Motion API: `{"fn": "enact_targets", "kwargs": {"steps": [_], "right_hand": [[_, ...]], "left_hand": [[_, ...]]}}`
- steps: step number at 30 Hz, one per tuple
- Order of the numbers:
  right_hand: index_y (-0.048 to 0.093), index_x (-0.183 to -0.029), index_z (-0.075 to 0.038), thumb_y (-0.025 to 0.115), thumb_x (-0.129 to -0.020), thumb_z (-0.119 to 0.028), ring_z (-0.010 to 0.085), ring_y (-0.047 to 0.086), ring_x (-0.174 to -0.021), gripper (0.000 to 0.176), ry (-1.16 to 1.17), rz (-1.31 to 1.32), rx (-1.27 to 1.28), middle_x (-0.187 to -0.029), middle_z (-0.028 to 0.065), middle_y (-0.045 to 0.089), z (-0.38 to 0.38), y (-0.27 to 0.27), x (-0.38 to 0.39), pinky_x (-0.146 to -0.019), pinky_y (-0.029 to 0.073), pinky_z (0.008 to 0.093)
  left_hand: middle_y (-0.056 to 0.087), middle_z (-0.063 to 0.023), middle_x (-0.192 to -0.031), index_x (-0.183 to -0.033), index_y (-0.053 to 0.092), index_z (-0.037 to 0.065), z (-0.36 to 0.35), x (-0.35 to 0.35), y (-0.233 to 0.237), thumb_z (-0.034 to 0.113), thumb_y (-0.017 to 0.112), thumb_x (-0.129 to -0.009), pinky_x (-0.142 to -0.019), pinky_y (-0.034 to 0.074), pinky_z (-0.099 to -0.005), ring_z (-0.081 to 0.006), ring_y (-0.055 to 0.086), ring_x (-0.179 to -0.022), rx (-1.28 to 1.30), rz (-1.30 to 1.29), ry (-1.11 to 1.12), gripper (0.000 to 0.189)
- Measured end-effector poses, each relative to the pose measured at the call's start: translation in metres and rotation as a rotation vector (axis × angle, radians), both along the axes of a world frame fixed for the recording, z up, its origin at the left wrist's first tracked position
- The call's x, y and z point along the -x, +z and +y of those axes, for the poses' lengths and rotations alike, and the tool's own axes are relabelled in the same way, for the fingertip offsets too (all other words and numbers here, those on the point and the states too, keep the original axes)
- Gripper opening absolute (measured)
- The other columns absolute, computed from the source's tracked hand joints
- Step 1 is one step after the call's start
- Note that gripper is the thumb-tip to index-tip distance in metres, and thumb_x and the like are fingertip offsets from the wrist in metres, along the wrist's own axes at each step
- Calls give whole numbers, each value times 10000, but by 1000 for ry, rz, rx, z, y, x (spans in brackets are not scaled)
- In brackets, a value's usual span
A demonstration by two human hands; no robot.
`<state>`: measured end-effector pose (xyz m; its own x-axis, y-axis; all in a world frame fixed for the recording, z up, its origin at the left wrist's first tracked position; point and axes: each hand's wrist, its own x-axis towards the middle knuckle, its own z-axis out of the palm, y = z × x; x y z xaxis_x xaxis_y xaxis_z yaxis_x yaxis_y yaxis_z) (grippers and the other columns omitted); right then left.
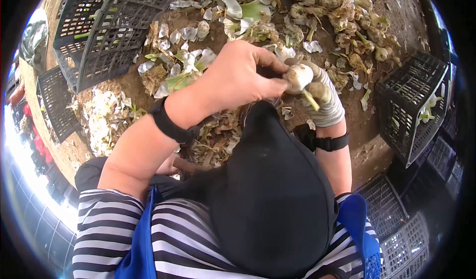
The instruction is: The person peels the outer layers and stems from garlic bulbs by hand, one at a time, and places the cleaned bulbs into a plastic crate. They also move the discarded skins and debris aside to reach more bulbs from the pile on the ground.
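My left hand (243, 75) is bare and reaches across in front of me. Its thumb and fingers pinch a whitish garlic bulb (299, 77) with soil on it and a short cut stem. Close against that bulb is my right hand (328, 93), in a pale, dirty glove. It is curled round a second, browner garlic bulb (318, 92). Parts of the gloved fingers are hidden behind the bulbs. Both hands are above the bare soil, just beyond my black-clothed knee (267, 145).
Unpeeled garlic (342, 11) is heaped on the ground ahead to the right. Loose skins (186, 61) and cut stems lie ahead to the left, with more peelings (106, 120) beside me. Black plastic crates stand at left (111, 36) and right (414, 103).
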<state>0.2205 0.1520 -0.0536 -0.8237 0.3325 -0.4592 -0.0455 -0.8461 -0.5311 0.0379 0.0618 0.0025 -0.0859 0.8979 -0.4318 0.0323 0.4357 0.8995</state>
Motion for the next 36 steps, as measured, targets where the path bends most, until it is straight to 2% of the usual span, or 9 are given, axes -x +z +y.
{"fn": "enact_targets", "kwargs": {"steps": [6,10,18,23,26,29,31,35,36], "right_hand": [[532,-1144,15,690,-712,-197,176,613,-901,506,-55,31,-28,-1009,111,624,5,13,16,-756,521,276],[543,-1139,24,676,-781,-192,160,611,-878,439,-216,13,-187,-984,98,628,-4,25,33,-753,513,266],[600,-1014,17,572,-866,-130,88,575,-723,211,-255,-313,-458,-864,46,625,3,32,37,-653,481,217],[616,-1012,25,572,-848,-56,88,568,-744,188,-334,-521,-840,-861,59,631,9,30,34,-660,476,227],[644,-967,14,608,-817,-63,103,576,-744,173,-32,-508,-894,-858,80,640,8,42,28,-668,473,239],[663,-910,-9,658,-767,-109,181,598,-621,174,-91,-448,-1418,-710,124,633,1,49,45,-596,477,288],[663,-897,-6,660,-765,-110,182,596,-596,168,-17,-448,-1447,-678,126,623,-2,48,47,-576,474,299],[653,-845,-1,640,-771,-97,152,569,-543,122,66,-500,-1373,-629,124,599,-1,43,48,-526,457,285],[650,-828,2,630,-780,-95,134,556,-537,109,34,-519,-1232,-620,115,599,-1,43,48,-520,453,269]], "left_hand": [[627,-90,-851,-1066,575,-39,0,6,-20,30,556,-815,-702,517,-258,-131,611,-753,167,-482,501,260],[568,-59,-1066,-1220,465,27,-8,-15,-26,-34,632,-761,-891,451,-284,-140,544,-1001,-300,-141,286,493],[555,-67,-1144,-1275,432,58,-15,-3,-22,-11,620,-804,-887,467,-309,-166,552,-1029,-87,-902,517,511],[554,-76,-1150,-1299,416,64,-14,0,-24,-26,592,-819,-886,464,-303,-167,550,-1039,-46,-860,501,519],[550,-75,-1153,-1303,419,71,-11,-5,-24,-50,587,-808,-894,452,-287,-170,549,-1040,-70,-679,459,537],[559,-57,-1107,-1302,427,76,-10,-6,-21,-30,628,-776,-872,447,-267,-157,551,-1009,-47,-516,414,573],[565,-56,-1042,-1306,429,82,-9,-5,-20,17,687,-737,-829,453,-254,-142,552,-961,-190,305,119,628],[564,-65,-993,-1269,444,56,-10,-10,-26,57,710,-726,-797,450,-234,-130,560,-897,-286,428,122,605],[568,-77,-998,-1243,448,46,-10,-10,-25,107,695,-755,-782,460,-237,-136,570,-883,-251,162,204,550]]}}
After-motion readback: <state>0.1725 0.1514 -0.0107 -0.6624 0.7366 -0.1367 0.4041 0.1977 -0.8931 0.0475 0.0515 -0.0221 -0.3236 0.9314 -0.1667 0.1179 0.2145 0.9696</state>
